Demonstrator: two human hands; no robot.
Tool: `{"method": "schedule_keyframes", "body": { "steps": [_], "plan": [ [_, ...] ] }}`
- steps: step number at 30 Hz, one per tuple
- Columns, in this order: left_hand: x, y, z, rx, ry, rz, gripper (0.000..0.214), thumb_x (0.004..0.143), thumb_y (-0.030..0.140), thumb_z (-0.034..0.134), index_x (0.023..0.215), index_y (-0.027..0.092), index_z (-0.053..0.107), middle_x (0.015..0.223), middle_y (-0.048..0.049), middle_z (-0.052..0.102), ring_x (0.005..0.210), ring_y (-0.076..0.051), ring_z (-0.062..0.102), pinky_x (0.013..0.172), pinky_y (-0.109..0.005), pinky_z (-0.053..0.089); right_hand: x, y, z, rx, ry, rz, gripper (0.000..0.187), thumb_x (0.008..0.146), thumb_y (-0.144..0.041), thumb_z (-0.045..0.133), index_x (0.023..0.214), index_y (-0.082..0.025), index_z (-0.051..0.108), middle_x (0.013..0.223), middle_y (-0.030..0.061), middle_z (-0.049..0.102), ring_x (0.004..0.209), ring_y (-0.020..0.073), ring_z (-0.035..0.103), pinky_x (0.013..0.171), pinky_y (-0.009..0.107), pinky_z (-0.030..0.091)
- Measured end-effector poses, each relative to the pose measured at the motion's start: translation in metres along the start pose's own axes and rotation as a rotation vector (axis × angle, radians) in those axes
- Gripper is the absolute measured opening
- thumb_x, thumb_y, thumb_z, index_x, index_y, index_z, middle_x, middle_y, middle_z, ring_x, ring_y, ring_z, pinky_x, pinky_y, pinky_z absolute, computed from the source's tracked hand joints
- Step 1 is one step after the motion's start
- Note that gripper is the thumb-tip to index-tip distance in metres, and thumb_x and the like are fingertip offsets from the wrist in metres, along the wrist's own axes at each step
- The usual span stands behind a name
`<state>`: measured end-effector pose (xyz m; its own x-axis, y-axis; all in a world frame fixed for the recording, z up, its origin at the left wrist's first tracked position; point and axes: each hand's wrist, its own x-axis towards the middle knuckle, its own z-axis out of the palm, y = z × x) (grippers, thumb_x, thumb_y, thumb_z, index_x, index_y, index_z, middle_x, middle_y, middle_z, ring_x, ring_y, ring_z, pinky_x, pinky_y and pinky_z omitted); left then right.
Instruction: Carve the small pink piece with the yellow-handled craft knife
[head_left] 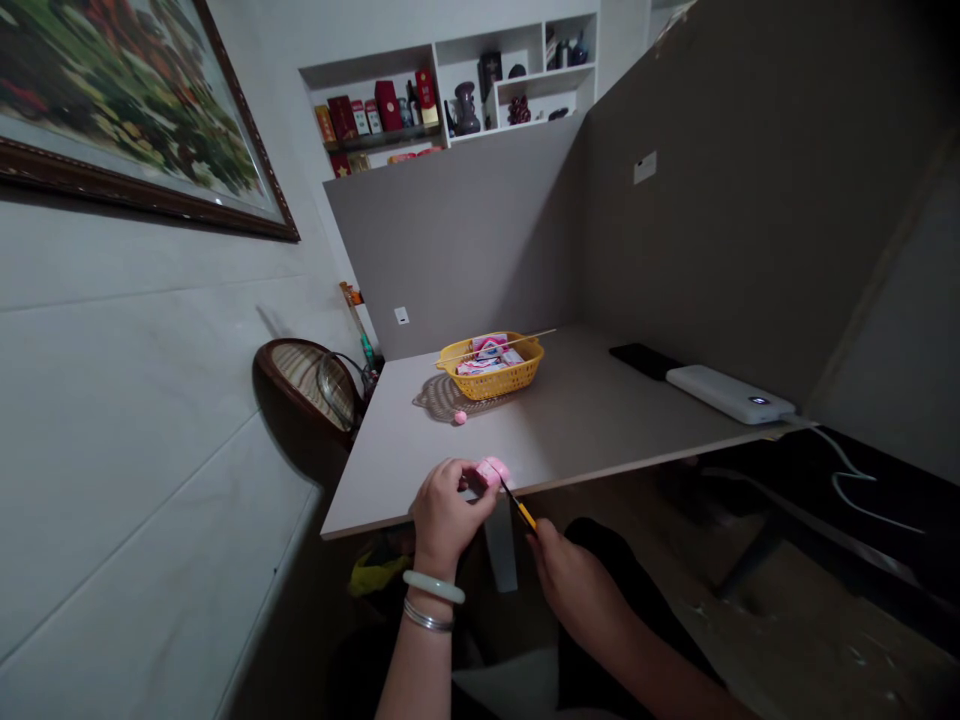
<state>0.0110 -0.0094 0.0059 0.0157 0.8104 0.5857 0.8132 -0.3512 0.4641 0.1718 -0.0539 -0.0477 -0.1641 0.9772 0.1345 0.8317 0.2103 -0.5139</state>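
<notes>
Worn on the left wrist, nearest the camera, are a smooth pale jade bangle (433, 587) and a thin ridged silver bangle (427, 616). The left hand (448, 510) is closed around a soft-looking pink lump (491, 472), with its rounded end left showing beyond the curled fingers. The right hand (577, 585) is closed on a yellow-handled knife (525, 515), whose slim dark blade is angled up to the lump; whether its tip touches cannot be told. Both hands are held at the straight, thin near edge of a pale grey laminate table (600, 440), with open room around them. Farther on, a small pink ball (460, 417) is set just beside a grey lacy mat (439, 398). On the mat stands a yellow plastic lattice basket (517, 378), which is filled with printed cartons (487, 355) and crossed by a thin wooden skewer (541, 336). Well to the right, a black phone (645, 360) and a white rounded power bank (731, 393) are laid against a grey partition (465, 240), with white shelves (517, 60) above.
</notes>
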Motion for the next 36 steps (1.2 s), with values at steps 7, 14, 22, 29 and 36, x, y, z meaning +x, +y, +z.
{"method": "schedule_keyframes", "body": {
  "steps": [7, 14, 22, 29, 36],
  "plan": [
    [0.000, -0.001, 0.000, 0.019, 0.009, -0.033, 0.020, 0.075, 0.040, 0.063, 0.084, 0.022, 0.061, 0.077, 0.0006, 0.062, 0.071, -0.014, 0.057, 0.066, -0.025, 0.043, 0.009, -0.009, -0.012, -0.004, 0.014, -0.037, 0.021, 0.098, -0.023, 0.028, 0.090, -0.018, 0.047, 0.081, 0.0081, 0.068, 0.073, 0.0175, 0.065, 0.053, 0.025, 0.024],
    [0.000, -0.001, 0.001, 0.021, -0.001, -0.026, 0.019, 0.075, 0.038, 0.064, 0.085, 0.022, 0.061, 0.079, 0.0007, 0.062, 0.072, -0.014, 0.057, 0.066, -0.025, 0.043, -0.001, 0.000, -0.004, 0.036, 0.005, 0.010, 0.024, 0.099, -0.026, 0.028, 0.086, -0.019, 0.046, 0.073, 0.0054, 0.066, 0.065, 0.0161, 0.065, 0.052, 0.026, 0.022],
    [0.000, 0.000, 0.000, -0.002, 0.008, -0.025, 0.017, 0.074, 0.036, 0.065, 0.085, 0.022, 0.062, 0.079, 0.0006, 0.063, 0.072, -0.014, 0.058, 0.067, -0.025, 0.044, 0.002, -0.004, -0.003, 0.048, -0.008, 0.003, 0.021, 0.098, -0.026, 0.027, 0.088, -0.019, 0.045, 0.076, 0.0058, 0.066, 0.067, 0.0165, 0.065, 0.052, 0.025, 0.022],
    [0.000, -0.001, 0.001, 0.016, -0.002, -0.033, 0.018, 0.074, 0.037, 0.064, 0.084, 0.022, 0.061, 0.078, 0.0006, 0.062, 0.073, -0.015, 0.058, 0.066, -0.025, 0.043, 0.006, -0.008, -0.011, 0.028, -0.003, -0.002, 0.022, 0.098, -0.026, 0.028, 0.086, -0.020, 0.045, 0.077, 0.0065, 0.067, 0.069, 0.0174, 0.065, 0.052, 0.025, 0.022],
    [-0.001, -0.001, 0.000, 0.004, 0.004, -0.012, 0.018, 0.075, 0.037, 0.065, 0.085, 0.023, 0.061, 0.079, 0.0007, 0.062, 0.072, -0.014, 0.058, 0.067, -0.025, 0.043, -0.003, -0.002, -0.001, 0.042, -0.015, 0.025, 0.024, 0.099, -0.026, 0.026, 0.087, -0.019, 0.045, 0.072, 0.0057, 0.066, 0.065, 0.0177, 0.065, 0.051, 0.025, 0.022]
  ]
}}
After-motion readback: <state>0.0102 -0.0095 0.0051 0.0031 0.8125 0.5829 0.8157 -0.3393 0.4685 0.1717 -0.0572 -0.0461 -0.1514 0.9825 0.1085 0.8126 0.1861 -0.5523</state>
